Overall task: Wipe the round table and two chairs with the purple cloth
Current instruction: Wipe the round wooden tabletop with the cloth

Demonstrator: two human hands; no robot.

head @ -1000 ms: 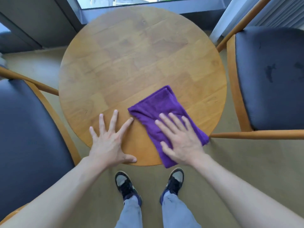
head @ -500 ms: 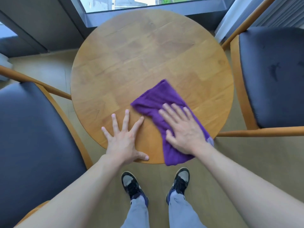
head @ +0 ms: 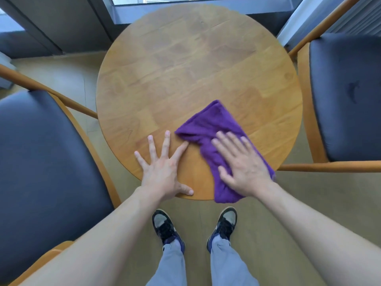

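A dark-cushioned left chair stands beside the round table. The left hand lies flat, fingers spread, bracing the wood. The right hand presses flat on the purple cloth, which overhangs the near edge and might slip off. The right chair is untouched. No writing visible.

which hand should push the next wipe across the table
Right. The right hand already lies flat on the purple cloth at the near edge of the round table, with bare wood ahead. The left hand presses bare wood beside the cloth, likely bracing.
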